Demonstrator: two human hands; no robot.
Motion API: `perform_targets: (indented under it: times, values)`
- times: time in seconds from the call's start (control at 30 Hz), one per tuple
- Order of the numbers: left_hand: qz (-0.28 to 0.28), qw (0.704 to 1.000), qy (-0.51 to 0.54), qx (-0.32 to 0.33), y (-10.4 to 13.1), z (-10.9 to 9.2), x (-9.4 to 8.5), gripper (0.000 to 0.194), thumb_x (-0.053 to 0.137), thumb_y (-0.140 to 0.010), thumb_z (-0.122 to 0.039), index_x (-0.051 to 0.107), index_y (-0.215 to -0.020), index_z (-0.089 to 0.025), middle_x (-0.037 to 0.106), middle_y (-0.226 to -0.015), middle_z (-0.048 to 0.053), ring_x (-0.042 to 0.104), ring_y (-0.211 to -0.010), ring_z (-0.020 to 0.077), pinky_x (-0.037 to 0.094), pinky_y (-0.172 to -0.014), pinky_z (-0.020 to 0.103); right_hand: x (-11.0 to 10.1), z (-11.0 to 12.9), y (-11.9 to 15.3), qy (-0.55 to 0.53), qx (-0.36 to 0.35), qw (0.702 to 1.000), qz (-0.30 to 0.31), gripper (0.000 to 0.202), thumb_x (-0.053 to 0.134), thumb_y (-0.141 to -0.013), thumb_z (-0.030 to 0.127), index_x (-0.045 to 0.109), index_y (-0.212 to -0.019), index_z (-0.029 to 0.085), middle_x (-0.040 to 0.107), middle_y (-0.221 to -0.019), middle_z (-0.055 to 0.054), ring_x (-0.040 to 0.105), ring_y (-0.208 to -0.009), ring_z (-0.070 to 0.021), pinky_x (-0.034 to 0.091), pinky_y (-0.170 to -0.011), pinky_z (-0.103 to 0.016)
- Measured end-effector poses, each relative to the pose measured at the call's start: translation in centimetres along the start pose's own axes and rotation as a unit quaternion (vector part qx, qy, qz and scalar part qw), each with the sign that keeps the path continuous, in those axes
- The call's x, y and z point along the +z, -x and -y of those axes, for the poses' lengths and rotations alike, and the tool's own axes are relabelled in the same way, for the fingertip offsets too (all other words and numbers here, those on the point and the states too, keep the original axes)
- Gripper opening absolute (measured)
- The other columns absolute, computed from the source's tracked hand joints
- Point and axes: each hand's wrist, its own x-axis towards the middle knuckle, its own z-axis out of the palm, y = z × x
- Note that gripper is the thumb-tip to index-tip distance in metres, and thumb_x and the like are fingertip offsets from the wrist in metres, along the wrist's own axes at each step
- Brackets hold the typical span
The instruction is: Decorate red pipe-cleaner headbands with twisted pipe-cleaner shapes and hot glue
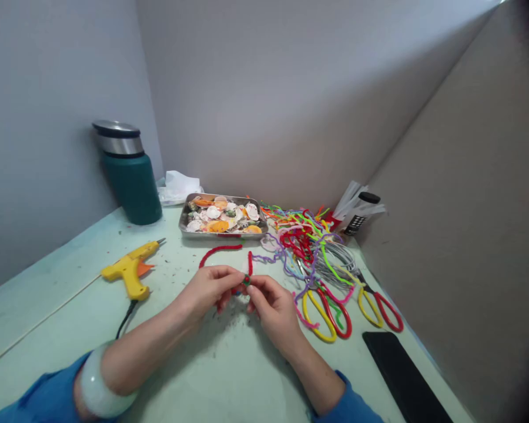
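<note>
Over the middle of the table, my left hand [211, 286] and my right hand [273, 305] meet fingertip to fingertip. Between them they pinch a small twisted piece of red and green pipe cleaner [246, 279]. A red fuzzy end [250, 259] sticks up from it beside my right fingers. Behind my left hand a curved red pipe cleaner [218, 250] shows; whether it joins the held piece I cannot tell. My fingers hide most of the lower part of the work, where a bit of blue shows.
A yellow glue gun [130, 267] lies left, near a green bottle [131, 182]. Behind stands a metal tray [223, 235] of seashells. To the right are tangled pipe cleaners [297, 244], scissors [320, 314], more scissors [381, 308], a black phone-like slab [403, 373] and a dark-capped container [359, 217].
</note>
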Motion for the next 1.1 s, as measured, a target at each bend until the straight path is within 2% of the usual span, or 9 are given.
perform_targets:
  times: [0.23, 0.4, 0.57, 0.63, 0.73, 0.87, 0.97, 1.1]
  values:
    - [0.003, 1.0, -0.014, -0.025, -0.4, 1.3, -0.4, 0.028, 0.062, -0.073, -0.041, 0.058, -0.063, -0.015, 0.045, -0.04, -0.006, 0.035, -0.037, 0.007, 0.027, -0.039, 0.019, 0.1, -1.1, 0.2, 0.032, -0.001, 0.999, -0.017, 0.013, 0.056, -0.084, 0.026, 0.063, -0.091, 0.018, 0.064, -0.078, -0.003, 0.055, -0.059, -0.012, 0.045, -0.053, -0.023]
    - [-0.018, 0.997, -0.071, -0.027, -0.2, 1.1, -0.3, 0.03, 0.061, -0.073, -0.042, 0.058, -0.062, -0.014, 0.043, -0.038, -0.006, 0.036, -0.035, 0.0068, 0.025, -0.039, 0.019, 0.2, -1.2, 0.2, 0.037, -0.002, 0.999, -0.01, 0.011, 0.054, -0.085, 0.025, 0.062, -0.09, 0.018, 0.063, -0.077, -0.002, 0.054, -0.058, -0.0117, 0.045, -0.054, -0.023]
    - [-0.036, 0.996, -0.082, -0.01, -0.2, 0.8, -0.4, 0.026, 0.065, -0.067, -0.039, 0.06, -0.071, -0.014, 0.053, -0.049, -0.006, 0.039, -0.035, 0.006, 0.027, -0.038, 0.02, 0.5, -1.1, 0.5, 0.014, 0.01, 1.0, -0.023, 0.01, 0.056, -0.083, 0.025, 0.06, -0.088, 0.018, 0.061, -0.073, -0.001, 0.053, -0.054, -0.0106, 0.044, -0.05, -0.022]
    - [-0.032, 0.996, -0.086, 0.001, -0.1, 0.7, -0.4, 0.027, 0.065, -0.068, -0.04, 0.059, -0.068, -0.014, 0.051, -0.048, -0.006, 0.039, -0.036, 0.0062, 0.028, -0.039, 0.02, 0.6, -1.1, 0.6, 0.02, 0.006, 0.999, -0.025, 0.009, 0.056, -0.083, 0.025, 0.059, -0.089, 0.018, 0.062, -0.075, -0.001, 0.053, -0.055, -0.0111, 0.045, -0.051, -0.023]
    - [0.0, 0.996, -0.093, 0.014, 0.1, 0.7, -0.3, 0.029, 0.061, -0.072, -0.042, 0.061, -0.071, -0.013, 0.049, -0.045, -0.006, 0.04, -0.039, 0.0069, 0.029, -0.042, 0.02, 0.6, -1.0, 0.7, 0.068, -0.031, 0.996, -0.044, 0.006, 0.055, -0.084, 0.023, 0.058, -0.087, 0.018, 0.062, -0.076, -0.002, 0.054, -0.06, -0.0121, 0.045, -0.055, -0.024]
    - [0.016, 0.997, -0.076, 0.017, 0.2, 0.8, -0.2, 0.031, 0.064, -0.068, -0.038, 0.063, -0.084, -0.011, 0.055, -0.054, -0.005, 0.042, -0.04, 0.0069, 0.032, -0.043, 0.02, 0.4, -0.7, 0.8, 0.15, -0.116, 0.978, -0.084, 0.001, 0.057, -0.082, 0.017, 0.057, -0.082, 0.018, 0.058, -0.076, -0.001, 0.052, -0.064, -0.0126, 0.042, -0.057, -0.025]
    - [0.021, 0.998, -0.057, 0.018, 0.1, 1.0, -0.2, 0.029, 0.065, -0.067, -0.036, 0.063, -0.083, -0.012, 0.058, -0.059, -0.003, 0.043, -0.041, 0.0068, 0.034, -0.044, 0.021, 0.2, -0.5, 0.8, 0.178, -0.162, 0.968, -0.07, 0.005, 0.055, -0.083, 0.014, 0.057, -0.08, 0.018, 0.057, -0.077, -0.002, 0.053, -0.068, -0.0136, 0.042, -0.06, -0.025]
    - [0.042, 0.998, -0.055, 0.005, 0.0, 1.0, -0.3, 0.029, 0.065, -0.069, -0.034, 0.066, -0.086, -0.011, 0.053, -0.046, -0.005, 0.043, -0.041, 0.008, 0.033, -0.045, 0.02, -0.3, -0.5, 0.7, 0.191, -0.185, 0.962, -0.062, 0.004, 0.056, -0.082, 0.013, 0.057, -0.082, 0.018, 0.055, -0.078, -0.002, 0.051, -0.066, -0.0131, 0.041, -0.058, -0.025]
